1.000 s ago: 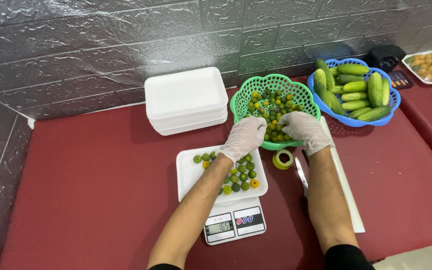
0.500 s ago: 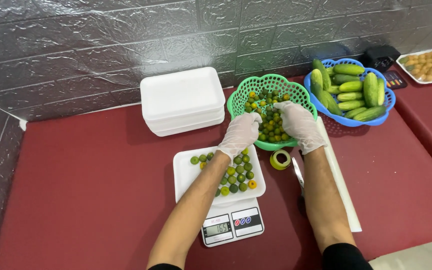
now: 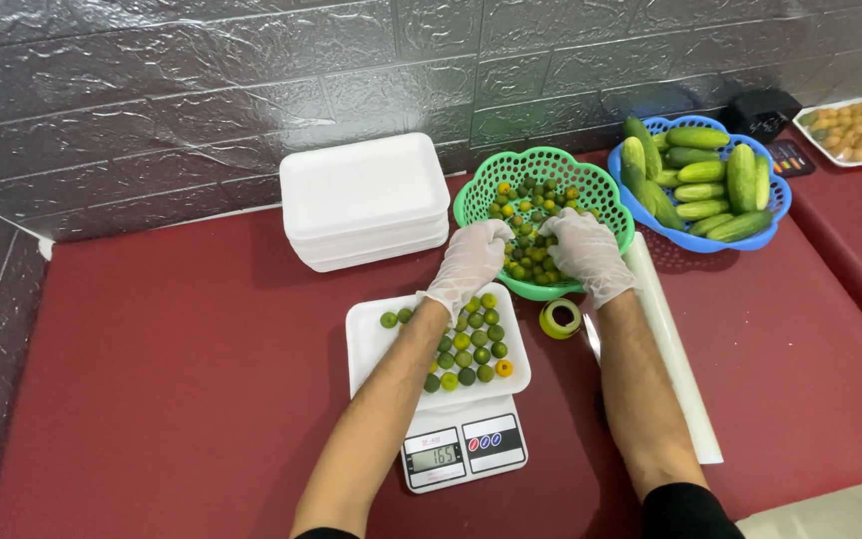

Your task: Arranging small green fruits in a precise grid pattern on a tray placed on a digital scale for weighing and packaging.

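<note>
Gloved hands scooping small citrus from the green basket (image 3: 543,215)

Left hand (image 3: 471,262) and right hand (image 3: 587,255) dip into the basket's near side, fingers cupped around small green fruits (image 3: 529,262). The foam tray (image 3: 369,339) on the scale (image 3: 461,452) sits just in front, handy for filling.

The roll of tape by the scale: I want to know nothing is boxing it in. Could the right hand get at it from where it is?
Probably yes. The roll of tape lies bare on the table, just below the right hand, with nothing covering it.
</note>
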